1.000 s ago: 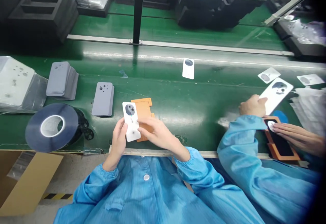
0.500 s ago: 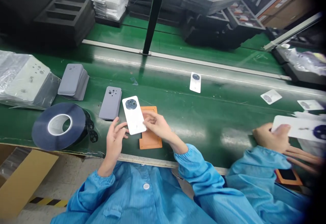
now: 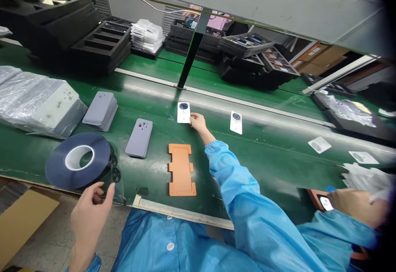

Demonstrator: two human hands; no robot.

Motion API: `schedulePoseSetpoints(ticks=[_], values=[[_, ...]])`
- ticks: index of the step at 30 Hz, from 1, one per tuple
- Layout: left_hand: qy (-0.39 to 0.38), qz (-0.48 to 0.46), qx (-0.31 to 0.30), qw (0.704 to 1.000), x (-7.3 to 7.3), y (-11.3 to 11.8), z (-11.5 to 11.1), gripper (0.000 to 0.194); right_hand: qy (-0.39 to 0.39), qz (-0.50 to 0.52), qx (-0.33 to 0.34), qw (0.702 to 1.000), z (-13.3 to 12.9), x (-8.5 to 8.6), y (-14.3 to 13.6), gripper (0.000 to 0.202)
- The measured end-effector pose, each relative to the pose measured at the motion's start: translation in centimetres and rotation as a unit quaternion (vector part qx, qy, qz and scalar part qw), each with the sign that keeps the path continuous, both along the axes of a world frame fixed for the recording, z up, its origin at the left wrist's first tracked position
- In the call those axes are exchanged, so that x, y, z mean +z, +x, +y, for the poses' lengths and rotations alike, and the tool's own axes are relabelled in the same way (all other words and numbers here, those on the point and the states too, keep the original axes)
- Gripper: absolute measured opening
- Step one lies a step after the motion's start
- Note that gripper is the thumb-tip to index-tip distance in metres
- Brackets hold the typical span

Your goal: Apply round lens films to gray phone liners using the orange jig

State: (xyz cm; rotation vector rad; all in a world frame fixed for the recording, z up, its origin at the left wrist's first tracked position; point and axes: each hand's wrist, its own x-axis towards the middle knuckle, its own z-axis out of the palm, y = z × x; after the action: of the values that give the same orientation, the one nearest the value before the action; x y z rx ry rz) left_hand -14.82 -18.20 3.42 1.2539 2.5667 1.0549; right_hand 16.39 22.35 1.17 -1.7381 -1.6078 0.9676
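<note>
My right hand [image 3: 198, 123] reaches far across the green table, its fingers closed on the lower right edge of a white card [image 3: 183, 115] with a dark round camera patch. Near the front edge, my left hand [image 3: 93, 206] is open, thumb and fingers apart, beside a roll of dark blue film [image 3: 77, 160] whose loose end carries black patches. An orange fixture plate [image 3: 181, 170] lies bare between my arms. Left of it is a small stack of grey phone-shaped sheets [image 3: 139, 138], with a taller grey stack [image 3: 100, 111] behind.
Another white card [image 3: 236, 123] lies right of my right hand. Bagged white sheets [image 3: 40, 103] stand at the left. A co-worker's hand [image 3: 355, 206] is at the right over an orange-framed piece. A dark post [image 3: 191, 55] rises behind, near black trays [image 3: 105, 43].
My right hand has carried the white card from above the orange plate to the far side. My left hand has moved left and toward the front edge. The view has shifted.
</note>
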Motion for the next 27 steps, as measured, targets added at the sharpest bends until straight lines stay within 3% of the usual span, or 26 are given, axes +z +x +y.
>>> schedulePoseSetpoints(ticks=[3, 8, 12, 15, 17, 20, 23, 25, 27], values=[[-0.027, -0.012, -0.071, 0.997, -0.3, 0.8, 0.3, 0.024, 0.006, -0.024, 0.001, 1.000, 0.2, 0.3, 0.1, 0.037], [0.046, -0.042, -0.159, 0.985, 0.1, 3.3, 2.0, 0.019, 0.061, -0.062, 0.011, 0.996, -2.5, 1.6, -0.3, 0.033], [0.053, -0.052, -0.224, 0.972, 0.7, 5.6, 3.5, 0.020, 0.096, -0.049, 0.078, 0.991, -9.8, 3.3, -2.5, 0.028], [0.045, -0.070, -0.281, 0.956, 0.8, 7.3, 4.3, 0.022, 0.009, 0.030, 0.272, 0.962, -16.9, 5.1, -4.8, 0.036], [0.035, -0.080, -0.303, 0.949, 0.7, 8.1, 4.6, 0.023, -0.054, 0.050, 0.354, 0.932, -20.8, 6.1, -6.1, 0.037], [0.018, -0.100, -0.323, 0.941, 0.8, 8.7, 4.7, 0.027, -0.077, 0.049, 0.433, 0.897, -23.6, 6.9, -7.1, 0.029], [0.012, -0.165, -0.336, 0.927, 1.0, 8.4, 4.7, 0.019, -0.050, 0.037, 0.451, 0.890, -23.9, 6.1, -6.9, 0.025], [0.022, -0.199, -0.301, 0.932, 1.0, 7.5, 4.7, 0.022, -0.044, 0.030, 0.442, 0.895, -23.6, 5.2, -6.5, 0.023], [0.032, -0.194, -0.219, 0.956, 0.6, 6.2, 4.6, 0.025, -0.050, 0.032, 0.438, 0.897, -23.5, 4.5, -6.2, 0.024]])
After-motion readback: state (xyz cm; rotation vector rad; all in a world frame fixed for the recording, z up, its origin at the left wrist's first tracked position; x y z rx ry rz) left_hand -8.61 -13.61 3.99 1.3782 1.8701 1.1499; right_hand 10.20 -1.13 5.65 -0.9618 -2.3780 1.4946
